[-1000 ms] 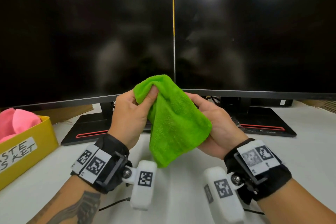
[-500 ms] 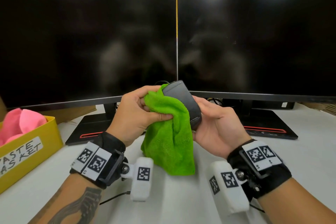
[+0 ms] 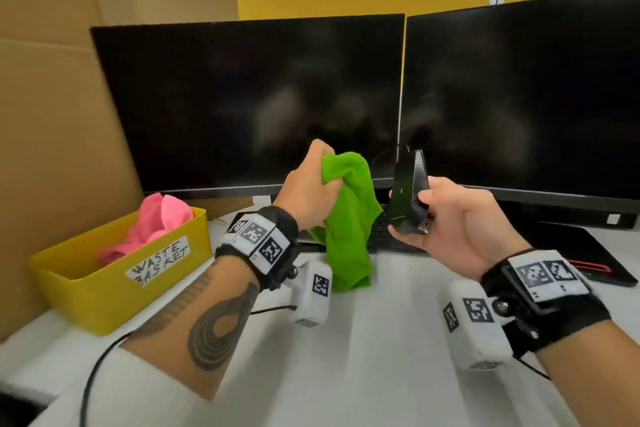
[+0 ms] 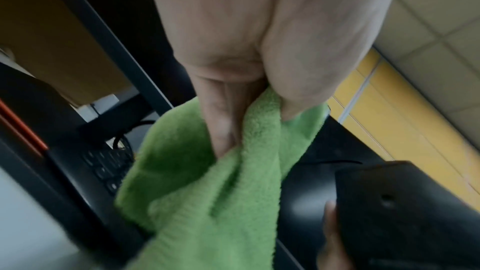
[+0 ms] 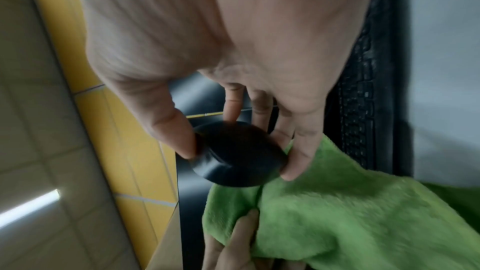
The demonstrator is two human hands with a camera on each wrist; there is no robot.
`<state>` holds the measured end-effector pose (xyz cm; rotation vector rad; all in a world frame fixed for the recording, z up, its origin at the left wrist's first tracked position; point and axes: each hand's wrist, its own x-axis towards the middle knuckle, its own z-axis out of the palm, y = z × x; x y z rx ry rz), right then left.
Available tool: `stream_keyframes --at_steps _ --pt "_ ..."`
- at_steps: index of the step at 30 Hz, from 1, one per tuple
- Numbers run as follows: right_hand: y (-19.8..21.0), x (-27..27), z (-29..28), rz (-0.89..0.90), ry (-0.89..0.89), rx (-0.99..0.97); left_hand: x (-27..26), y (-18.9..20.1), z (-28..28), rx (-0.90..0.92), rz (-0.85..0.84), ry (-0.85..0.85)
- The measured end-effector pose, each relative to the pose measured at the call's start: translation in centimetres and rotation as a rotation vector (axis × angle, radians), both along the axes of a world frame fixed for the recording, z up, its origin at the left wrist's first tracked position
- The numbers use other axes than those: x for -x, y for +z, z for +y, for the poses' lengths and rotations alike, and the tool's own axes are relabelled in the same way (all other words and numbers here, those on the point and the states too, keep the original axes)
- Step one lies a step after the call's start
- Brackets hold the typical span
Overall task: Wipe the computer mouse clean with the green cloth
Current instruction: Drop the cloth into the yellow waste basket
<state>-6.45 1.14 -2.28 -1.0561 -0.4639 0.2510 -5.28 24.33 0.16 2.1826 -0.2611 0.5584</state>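
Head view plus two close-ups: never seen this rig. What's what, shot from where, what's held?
No robot here: a person wears three cameras. The wide picture comes from the head; the close-ups look along each wrist at the fingers. The left hand grips a bunched green cloth. The right hand pinches a black computer mouse between thumb and fingers, apart from the cloth. On the white desk: two dark monitors and a yellow waste basket with pink cloth.
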Motion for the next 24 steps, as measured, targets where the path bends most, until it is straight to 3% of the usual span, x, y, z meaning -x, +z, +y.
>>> stream_keyframes --at_steps 2,7,11,16,20,24 --pt "0.7 0.4 1.4 -0.01 -0.055 0.061 1.4 1.3 1.3 0.01 -0.032 -0.018" --pt "1.7 2.1 4.6 -0.058 -0.118 0.186 5.4 4.7 5.8 -0.026 -0.118 0.21" --pt "1.7 3.1 7.0 -0.057 -0.123 0.234 8.3 6.8 10.2 -0.113 -0.092 0.355" --pt "1.9 4.4 10.4 -0.059 -0.073 0.24 9.6 6.7 16.4 -0.089 0.017 0.452" --pt "1.8 5.1 12.3 -0.053 -0.063 0.256 9.6 5.3 20.6 -0.111 0.202 0.553" --pt "1.6 5.4 13.1 -0.044 -0.068 0.268 10.2 3.3 23.3 -0.431 0.446 0.66"
